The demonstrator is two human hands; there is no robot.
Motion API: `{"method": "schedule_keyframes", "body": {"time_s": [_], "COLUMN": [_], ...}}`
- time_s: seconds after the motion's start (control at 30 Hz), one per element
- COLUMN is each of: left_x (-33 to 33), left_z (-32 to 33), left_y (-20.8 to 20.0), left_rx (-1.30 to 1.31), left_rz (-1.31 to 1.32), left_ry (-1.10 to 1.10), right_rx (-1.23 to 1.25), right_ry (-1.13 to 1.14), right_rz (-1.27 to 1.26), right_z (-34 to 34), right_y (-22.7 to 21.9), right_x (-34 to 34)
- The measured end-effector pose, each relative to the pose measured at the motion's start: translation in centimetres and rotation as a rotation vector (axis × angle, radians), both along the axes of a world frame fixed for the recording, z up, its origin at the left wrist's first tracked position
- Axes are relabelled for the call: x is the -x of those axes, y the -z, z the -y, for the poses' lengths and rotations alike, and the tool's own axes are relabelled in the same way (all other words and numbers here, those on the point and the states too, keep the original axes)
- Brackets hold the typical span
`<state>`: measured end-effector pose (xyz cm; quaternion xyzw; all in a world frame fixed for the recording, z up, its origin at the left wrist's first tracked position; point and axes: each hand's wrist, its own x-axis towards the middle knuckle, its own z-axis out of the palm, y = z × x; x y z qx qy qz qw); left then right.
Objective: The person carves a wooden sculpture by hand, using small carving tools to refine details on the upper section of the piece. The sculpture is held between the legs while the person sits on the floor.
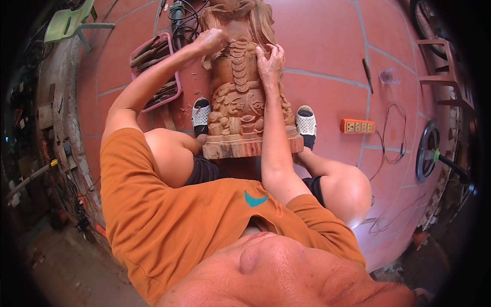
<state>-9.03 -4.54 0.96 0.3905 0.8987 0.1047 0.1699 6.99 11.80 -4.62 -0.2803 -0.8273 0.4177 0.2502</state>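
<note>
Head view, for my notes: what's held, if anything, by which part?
Cannot tell: left hand is curled, grip hidden; right hand rests open on the brown carved wooden statue.

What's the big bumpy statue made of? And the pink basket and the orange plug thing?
The big brown carved statue looks like bare, unpainted wood: streaky grain shows on its blocky base. The pink rectangular basket is probably plastic, going by its smooth, evenly coloured rim. The orange oblong power strip seems to have a hard plastic case; its sockets' insides are too small to judge.

The shirt [189, 220] bears a teal mark [254, 198]; no words readable.
</note>
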Motion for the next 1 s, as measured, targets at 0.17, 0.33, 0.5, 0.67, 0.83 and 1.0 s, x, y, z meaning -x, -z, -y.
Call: {"method": "schedule_keyframes", "body": {"time_s": [0.17,0.33,0.5,0.67,0.83,1.0], "left_x": [2.7,0.8,0.8,5.0,7.2,5.9], "left_z": [-0.4,-1.5,-0.9,-1.4,-1.9,-2.0], "left_y": [-0.4,0.2,-0.1,-0.2,1.2,1.0], "left_rx": [-0.062,-0.063,-0.02,-0.084,-0.065,0.043], "left_rz": [-0.149,-0.221,0.015,-0.185,-0.364,-0.299], "left_ry": [0.036,0.059,0.054,0.008,0.017,0.015], "right_rx": [-0.003,0.009,0.045,0.04,0.038,0.008], "right_ry": [-0.014,-0.011,-0.003,0.001,-0.013,-0.026], "right_rz": [-0.004,0.0,0.009,0.017,-0.001,0.02], "right_z": [-0.1,-0.1,-0.1,-0.3,0.0,0.0], "right_y": [0.1,0.1,-0.3,-0.3,-0.3,-0.2], "right_x": [0.1,0.0,0.0,-0.2,0.1,-0.2]}}
